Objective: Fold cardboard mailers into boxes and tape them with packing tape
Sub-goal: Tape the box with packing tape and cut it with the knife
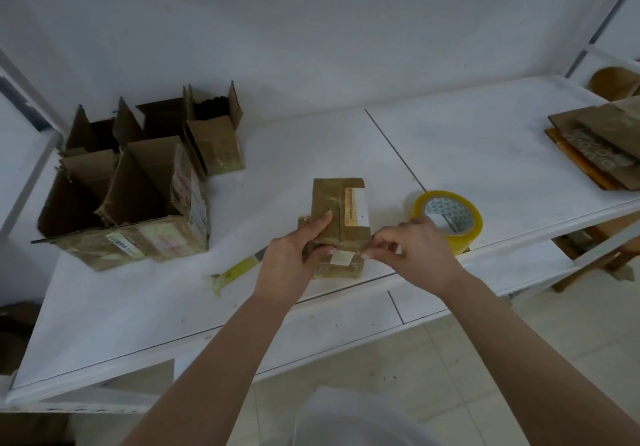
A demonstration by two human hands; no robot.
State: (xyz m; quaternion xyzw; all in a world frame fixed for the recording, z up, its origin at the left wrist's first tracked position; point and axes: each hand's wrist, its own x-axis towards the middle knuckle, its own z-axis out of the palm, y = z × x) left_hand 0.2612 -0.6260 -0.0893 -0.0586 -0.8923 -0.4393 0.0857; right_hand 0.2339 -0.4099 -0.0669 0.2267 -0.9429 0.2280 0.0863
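Note:
A small brown cardboard box point(337, 210) with a white label stands on the white table point(485, 154) near its front edge. My left hand point(294, 251) grips the box's left side, fingers over the top face and thumb underneath. My right hand point(405, 241) pinches something at the box's lower right corner, seemingly a strip of clear tape. A roll of yellowish packing tape point(450, 215) lies right behind my right hand, touching the table.
Several folded boxes point(138, 182) with open top flaps stand at the left. A stack of flat mailers point(602, 147) lies at the far right. A yellow-handled cutter point(239, 267) lies left of my left hand. A lower shelf runs beneath the table.

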